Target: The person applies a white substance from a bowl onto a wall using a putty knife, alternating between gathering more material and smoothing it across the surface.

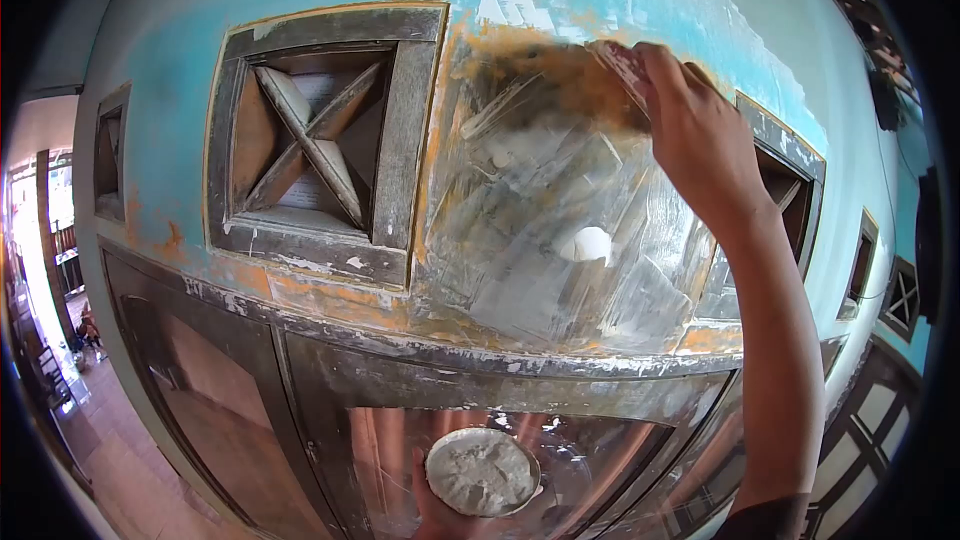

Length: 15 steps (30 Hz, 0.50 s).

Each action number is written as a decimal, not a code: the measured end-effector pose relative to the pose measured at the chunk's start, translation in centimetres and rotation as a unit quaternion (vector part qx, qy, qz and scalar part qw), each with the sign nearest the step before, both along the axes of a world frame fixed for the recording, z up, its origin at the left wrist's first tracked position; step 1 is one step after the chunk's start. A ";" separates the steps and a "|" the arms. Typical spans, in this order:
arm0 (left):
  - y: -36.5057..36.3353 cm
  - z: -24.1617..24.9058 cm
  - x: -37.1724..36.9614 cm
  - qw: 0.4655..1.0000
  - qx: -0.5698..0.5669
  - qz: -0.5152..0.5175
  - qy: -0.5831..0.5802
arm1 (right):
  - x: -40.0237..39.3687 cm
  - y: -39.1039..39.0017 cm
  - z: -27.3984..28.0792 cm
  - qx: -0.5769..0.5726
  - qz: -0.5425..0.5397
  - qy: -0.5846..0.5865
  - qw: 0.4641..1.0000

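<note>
My right hand (pixel 695 130) is raised against the wall, gripping a putty scraper (pixel 618 65) whose blade presses on the grey, smeared patch of wall (pixel 540 230) between two vents. A white blob of putty (pixel 590 243) sits in the middle of that patch. Low in the view my left hand (pixel 432 508) holds a round bowl (pixel 482 472) filled with grey-white putty, fingers under its rim.
A square wooden vent with a cross (pixel 315 140) is set in the turquoise wall to the left of the patch. Another vent (pixel 790 190) lies behind my right wrist. Grey window frames with glass (pixel 400 420) run below. An open passage lies far left.
</note>
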<state>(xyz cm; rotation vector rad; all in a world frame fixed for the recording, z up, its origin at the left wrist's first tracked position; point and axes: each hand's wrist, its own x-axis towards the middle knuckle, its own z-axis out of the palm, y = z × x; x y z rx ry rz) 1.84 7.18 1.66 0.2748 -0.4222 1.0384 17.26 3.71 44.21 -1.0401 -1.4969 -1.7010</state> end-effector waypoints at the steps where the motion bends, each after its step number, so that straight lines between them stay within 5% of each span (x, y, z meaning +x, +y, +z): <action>1: 0.0 0.0 -0.1 1.000 -0.009 0.008 0.009 | 0.0 0.2 -0.2 -0.004 0.000 -0.022 1.000; 8: -0.4 -1.0 -0.4 0.997 -0.056 -0.001 0.044 | 1.0 0.7 -0.6 0.087 -0.035 -0.098 0.991; 15: -0.2 -2.0 0.0 0.998 -0.042 -0.007 0.038 | 2.2 3.6 -2.5 0.043 -0.032 -0.123 0.991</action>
